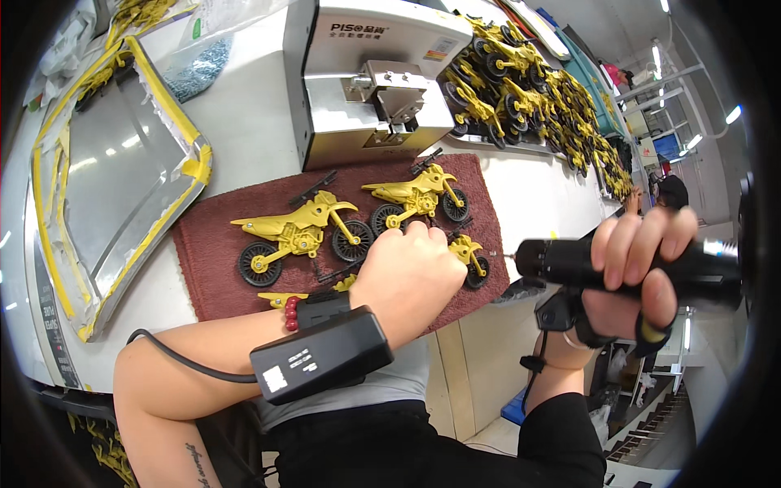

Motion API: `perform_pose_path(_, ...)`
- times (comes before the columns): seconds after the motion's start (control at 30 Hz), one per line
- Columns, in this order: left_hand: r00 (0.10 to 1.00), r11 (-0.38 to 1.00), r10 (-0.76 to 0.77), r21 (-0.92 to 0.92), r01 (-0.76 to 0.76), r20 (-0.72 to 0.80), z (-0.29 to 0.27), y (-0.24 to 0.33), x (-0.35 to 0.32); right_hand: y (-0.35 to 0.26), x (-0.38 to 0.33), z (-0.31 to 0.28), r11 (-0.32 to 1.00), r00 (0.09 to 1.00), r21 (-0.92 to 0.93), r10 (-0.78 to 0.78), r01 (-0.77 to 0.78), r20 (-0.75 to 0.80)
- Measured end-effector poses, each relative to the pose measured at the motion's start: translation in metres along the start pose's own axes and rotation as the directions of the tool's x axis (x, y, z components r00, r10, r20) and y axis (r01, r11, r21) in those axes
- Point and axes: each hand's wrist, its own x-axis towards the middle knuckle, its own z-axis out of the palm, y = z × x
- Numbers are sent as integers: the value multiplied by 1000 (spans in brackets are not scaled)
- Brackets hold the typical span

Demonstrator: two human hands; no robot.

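My left hand point(411, 272) is closed on a yellow toy motorbike point(470, 254) lying on a dark red cloth point(207, 268); only its front wheel and some yellow parts show past my fist. My right hand point(643, 268) grips a black electric screwdriver point(569, 259), held level, its tip pointing left at that bike's wheel. Two more yellow toy motorbikes stand on the cloth above my left hand, one at the left point(297, 234) and one at the right point(416, 198). A black device point(321, 354) is strapped on my left wrist, with a cable.
A white and metal machine point(374, 73) stands behind the cloth. Several finished yellow motorbikes point(529, 89) fill a tray at the back right. A metal tray edged with yellow tape point(114, 179) lies at the left. The table's front edge runs below my forearm.
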Motion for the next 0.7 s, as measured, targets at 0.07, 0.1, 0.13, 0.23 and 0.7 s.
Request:
perform_pose_path(0.07, 1000, 1000, 2, 12, -3, 18, -1, 2, 1, -2, -19, -7, 999, 999, -38, 3, -5, -46)
perform_pose_path(0.1, 1000, 1000, 6, 13, -6, 22, -2, 2, 1, -2, -25, -10, 999, 998, -48, 16, -19, -59)
perform_pose_path(0.13, 1000, 1000, 5, 16, -6, 18, -2, 2, 0, -1, -30, -12, 999, 998, -38, 19, -21, -66)
perform_pose_path(0.23, 995, 999, 34, 0, -34, -93, 1, 2, -1, 4, -36, -15, 1000, 996, -3, 20, -21, -88)
perform_pose_path(0.7, 996, 998, 40, 53, -35, -80, 0, 4, 0, 25, -46, -14, 999, 986, 30, 43, -38, -163)
